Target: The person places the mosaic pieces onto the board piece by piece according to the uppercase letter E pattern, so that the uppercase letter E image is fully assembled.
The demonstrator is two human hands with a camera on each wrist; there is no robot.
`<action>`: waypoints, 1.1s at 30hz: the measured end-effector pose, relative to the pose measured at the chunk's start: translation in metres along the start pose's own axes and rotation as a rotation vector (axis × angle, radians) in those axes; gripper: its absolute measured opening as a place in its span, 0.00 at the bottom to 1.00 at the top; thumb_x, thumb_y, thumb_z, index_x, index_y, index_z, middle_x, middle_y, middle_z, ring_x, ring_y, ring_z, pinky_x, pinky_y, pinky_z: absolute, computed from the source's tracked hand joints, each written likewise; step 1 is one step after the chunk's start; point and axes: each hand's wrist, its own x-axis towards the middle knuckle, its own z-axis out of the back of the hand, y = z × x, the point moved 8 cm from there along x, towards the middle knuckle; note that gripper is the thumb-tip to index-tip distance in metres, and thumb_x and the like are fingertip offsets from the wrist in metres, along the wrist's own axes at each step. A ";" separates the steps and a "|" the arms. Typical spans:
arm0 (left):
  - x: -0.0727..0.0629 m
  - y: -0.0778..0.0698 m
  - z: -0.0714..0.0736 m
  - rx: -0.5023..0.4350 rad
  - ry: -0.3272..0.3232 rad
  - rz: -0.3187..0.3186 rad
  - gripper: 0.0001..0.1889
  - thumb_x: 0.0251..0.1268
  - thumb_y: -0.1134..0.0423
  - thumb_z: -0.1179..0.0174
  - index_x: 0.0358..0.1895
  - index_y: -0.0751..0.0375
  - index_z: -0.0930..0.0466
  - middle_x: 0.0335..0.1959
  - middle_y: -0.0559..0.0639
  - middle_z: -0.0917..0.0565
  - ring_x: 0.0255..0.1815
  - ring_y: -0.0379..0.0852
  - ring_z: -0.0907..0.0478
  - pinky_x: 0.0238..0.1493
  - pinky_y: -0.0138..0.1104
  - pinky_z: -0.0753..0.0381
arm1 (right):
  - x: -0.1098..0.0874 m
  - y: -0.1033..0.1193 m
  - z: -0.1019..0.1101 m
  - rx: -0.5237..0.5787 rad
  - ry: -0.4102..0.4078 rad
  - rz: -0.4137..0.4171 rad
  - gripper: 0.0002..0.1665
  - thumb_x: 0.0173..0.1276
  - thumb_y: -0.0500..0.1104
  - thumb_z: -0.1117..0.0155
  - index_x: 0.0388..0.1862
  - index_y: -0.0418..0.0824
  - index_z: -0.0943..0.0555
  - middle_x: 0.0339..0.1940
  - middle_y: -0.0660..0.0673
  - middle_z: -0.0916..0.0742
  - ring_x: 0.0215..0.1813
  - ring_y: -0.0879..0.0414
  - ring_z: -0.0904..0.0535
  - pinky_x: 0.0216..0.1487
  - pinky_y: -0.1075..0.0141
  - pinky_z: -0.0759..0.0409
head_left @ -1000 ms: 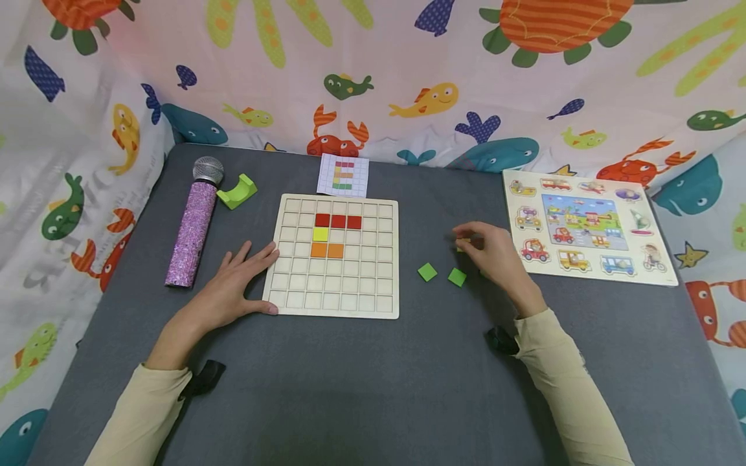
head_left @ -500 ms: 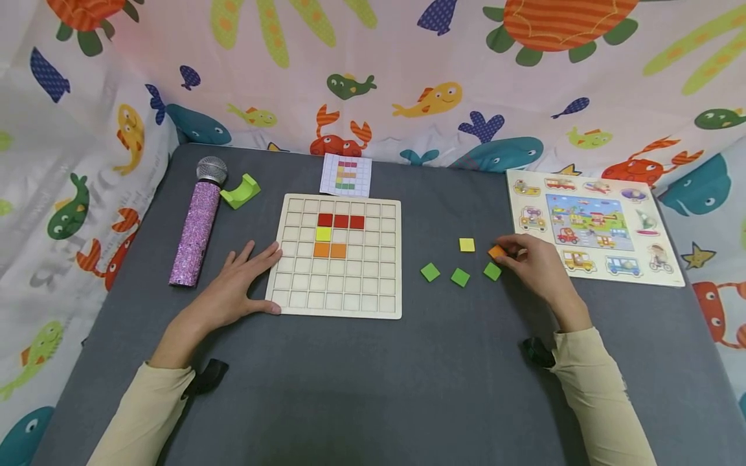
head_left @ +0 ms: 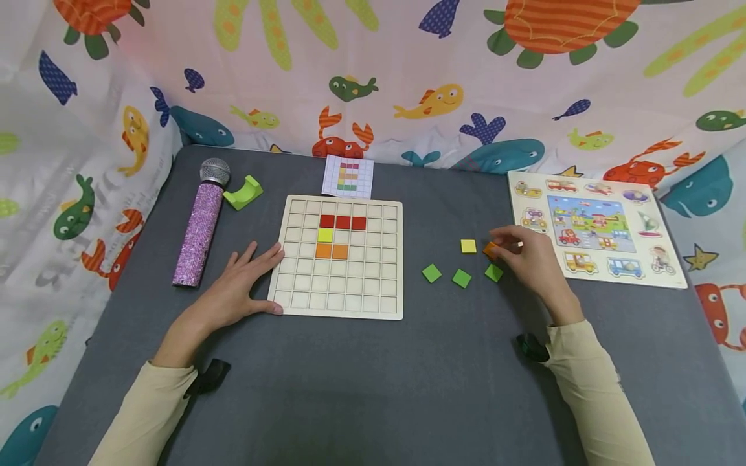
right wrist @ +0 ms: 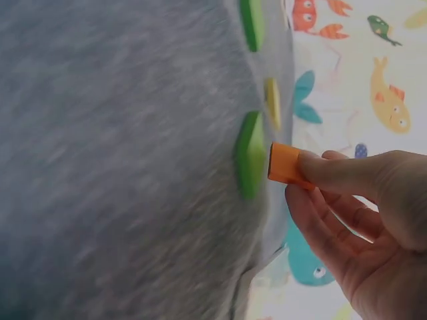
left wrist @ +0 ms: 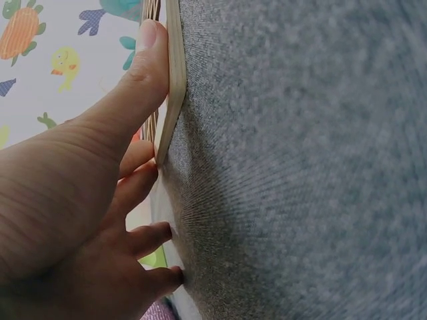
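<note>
In the head view, a wooden grid board [head_left: 373, 285] carries three red tiles [head_left: 343, 223], one yellow tile and two orange tiles [head_left: 332, 251]. My left hand [head_left: 236, 285] spreads its fingers along the board's left edge; its thumb lies on the lower left corner. To the right of the board my right hand [head_left: 533, 262] pinches an orange tile [right wrist: 285, 163] between thumb and fingers. That tile is just above a green tile [head_left: 493, 272]. Two more green tiles [head_left: 462, 278] and a yellow tile [head_left: 468, 246] lie to its left.
A paper card [head_left: 348, 177] with a coloured grid pattern lies behind the board. At the left are a glittery pink microphone [head_left: 198, 233] and a green curved block [head_left: 243, 193]. A vehicle picture puzzle [head_left: 594, 226] lies at the right. A sea-animal curtain [head_left: 396, 58] surrounds the grey table [head_left: 373, 388].
My right hand moved from the yellow tile to the right and has the orange tile in its fingers, now shifted slightly left. The left hand stays at the board.
</note>
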 end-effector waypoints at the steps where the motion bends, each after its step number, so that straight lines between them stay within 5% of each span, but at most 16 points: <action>1: 0.000 0.000 0.000 0.002 0.003 0.003 0.55 0.45 0.49 0.24 0.77 0.61 0.44 0.78 0.59 0.47 0.78 0.69 0.63 0.72 0.64 0.66 | 0.002 0.003 0.000 0.011 -0.001 0.002 0.15 0.63 0.30 0.32 0.50 0.31 0.17 0.38 0.37 0.14 0.40 0.47 0.17 0.39 0.81 0.24; 8: 0.000 0.001 -0.001 -0.005 -0.001 0.001 0.54 0.45 0.51 0.24 0.77 0.61 0.44 0.78 0.58 0.47 0.78 0.69 0.63 0.72 0.63 0.67 | 0.019 0.024 -0.012 0.101 0.013 0.005 0.16 0.65 0.32 0.33 0.52 0.31 0.18 0.39 0.37 0.14 0.40 0.44 0.16 0.45 0.50 0.17; 18: 0.000 0.000 0.000 -0.002 -0.005 -0.010 0.55 0.45 0.50 0.24 0.77 0.61 0.44 0.78 0.58 0.47 0.78 0.69 0.63 0.72 0.64 0.66 | 0.036 0.065 -0.047 0.194 0.061 0.082 0.16 0.63 0.31 0.31 0.50 0.32 0.17 0.39 0.39 0.13 0.39 0.50 0.19 0.45 0.53 0.16; 25: 0.000 0.002 -0.001 0.007 0.016 0.005 0.55 0.45 0.51 0.24 0.77 0.60 0.45 0.79 0.57 0.48 0.78 0.68 0.64 0.72 0.63 0.66 | 0.044 0.105 -0.084 0.332 0.197 0.118 0.16 0.63 0.33 0.30 0.50 0.33 0.16 0.37 0.43 0.13 0.39 0.54 0.18 0.44 0.59 0.16; 33: 0.000 0.001 0.000 0.001 -0.003 -0.015 0.55 0.44 0.50 0.24 0.77 0.61 0.44 0.78 0.58 0.47 0.78 0.69 0.62 0.72 0.64 0.65 | 0.055 0.140 -0.115 0.325 0.256 0.197 0.16 0.63 0.35 0.30 0.50 0.35 0.16 0.35 0.47 0.14 0.38 0.57 0.20 0.42 0.62 0.16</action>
